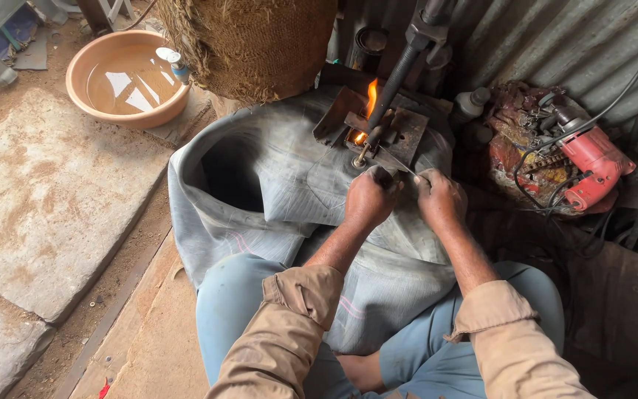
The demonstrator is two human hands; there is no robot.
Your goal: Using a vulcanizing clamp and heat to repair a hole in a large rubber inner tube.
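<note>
The left hand (369, 198) is closed in a fist around a small dark object at its fingertips; what that object is cannot be told. The right hand (439, 196) is closed in a pinch on one end of a thin metal strip (400, 164), which runs up and left toward the base of the press. Both hands rest close together, just apart, on top of the grey rubber inner tube (275, 185), which is draped over the person's lap and knees. Directly ahead of the hands, a rusty metal press plate (407, 133) sits on the tube, with a dark screw rod (396, 77) slanting down onto it from above. An orange flame (371, 96) burns on the plate beside the rod, near the fingertips. Behind the tube stands a burlap-wrapped bundle (252, 41). To the left, on the dirt floor, an orange basin of water (128, 77) sits beside a flat stone slab (46, 199). To the right, a red power drill (592, 159) with a black cable lies on cluttered rags against the corrugated metal wall (555, 44), well apart from the hands.
</note>
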